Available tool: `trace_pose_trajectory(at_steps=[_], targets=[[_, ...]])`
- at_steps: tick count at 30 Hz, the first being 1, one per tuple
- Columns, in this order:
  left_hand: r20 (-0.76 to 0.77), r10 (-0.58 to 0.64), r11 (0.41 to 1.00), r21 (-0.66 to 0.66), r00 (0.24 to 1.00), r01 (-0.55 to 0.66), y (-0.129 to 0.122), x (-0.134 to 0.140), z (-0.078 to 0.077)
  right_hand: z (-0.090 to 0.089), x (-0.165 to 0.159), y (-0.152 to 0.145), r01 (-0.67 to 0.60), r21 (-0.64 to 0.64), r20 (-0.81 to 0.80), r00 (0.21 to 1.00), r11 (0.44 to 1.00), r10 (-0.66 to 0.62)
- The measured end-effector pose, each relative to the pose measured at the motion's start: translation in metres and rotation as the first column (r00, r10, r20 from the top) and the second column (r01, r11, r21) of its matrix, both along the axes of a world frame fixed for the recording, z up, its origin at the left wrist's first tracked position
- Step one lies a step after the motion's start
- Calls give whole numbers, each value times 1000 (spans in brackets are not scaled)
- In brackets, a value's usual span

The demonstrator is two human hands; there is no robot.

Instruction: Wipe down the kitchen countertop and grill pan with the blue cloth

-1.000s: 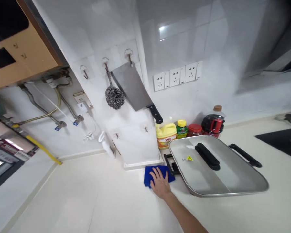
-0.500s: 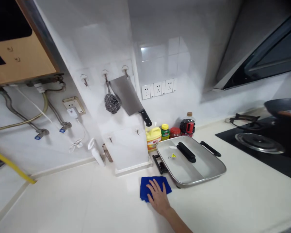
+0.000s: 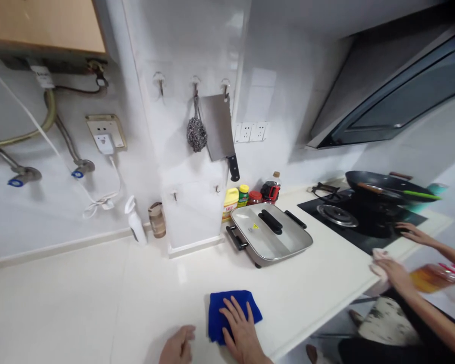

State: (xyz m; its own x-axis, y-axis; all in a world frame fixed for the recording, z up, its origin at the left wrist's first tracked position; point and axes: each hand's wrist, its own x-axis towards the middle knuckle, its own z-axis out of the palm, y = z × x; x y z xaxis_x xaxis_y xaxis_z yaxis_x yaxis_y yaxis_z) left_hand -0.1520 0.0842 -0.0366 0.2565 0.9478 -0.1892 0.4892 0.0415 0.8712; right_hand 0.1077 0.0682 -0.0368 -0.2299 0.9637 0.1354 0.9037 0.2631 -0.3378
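Note:
My right hand (image 3: 241, 331) lies flat on a folded blue cloth (image 3: 217, 316) on the white countertop. Its fingers are spread across the cloth's right half and do not grip it. To the left, apart from the cloth, my left hand (image 3: 177, 346) is at the bottom edge with its fingers loosely curled; nothing shows in it. Beyond the cloth stands a rectangular electric pan (image 3: 246, 247) with a glass lid (image 3: 288, 237) and black handles.
At the right, a co-worker's hand (image 3: 396, 278) rests on a pale cloth (image 3: 379, 268) at the counter edge. A wok (image 3: 367, 179) stands on the black stove (image 3: 349, 235). A cleaver (image 3: 218, 126) and steel scourer (image 3: 196, 134) hang above; a white spray bottle (image 3: 136, 225) stands by the wall.
The view has turned to the right, bringing in the co-worker and more of the stove. My left hand has come into view. My right hand stays spread on the blue cloth.

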Motion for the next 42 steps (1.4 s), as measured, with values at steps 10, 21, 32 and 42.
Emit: trace_pose_trajectory(at_steps=[10,21,32,42], targets=[[-192,-115,982,128,975,141,5,69,25,4,4,-45,-39,7,-41,998,999,39],[111,16,1000,-18,994,-14,9,86,33,1,-2,-45,-8,-60,-166,986,998,-2],[376,186,945,185,908,-270,18,39,72,107,-30,20,12,-82,-700,711,997,-66],[632,-59,981,-107,773,162,9,-6,52,165,-55,21,-177,-233,-948,261,956,-183]])
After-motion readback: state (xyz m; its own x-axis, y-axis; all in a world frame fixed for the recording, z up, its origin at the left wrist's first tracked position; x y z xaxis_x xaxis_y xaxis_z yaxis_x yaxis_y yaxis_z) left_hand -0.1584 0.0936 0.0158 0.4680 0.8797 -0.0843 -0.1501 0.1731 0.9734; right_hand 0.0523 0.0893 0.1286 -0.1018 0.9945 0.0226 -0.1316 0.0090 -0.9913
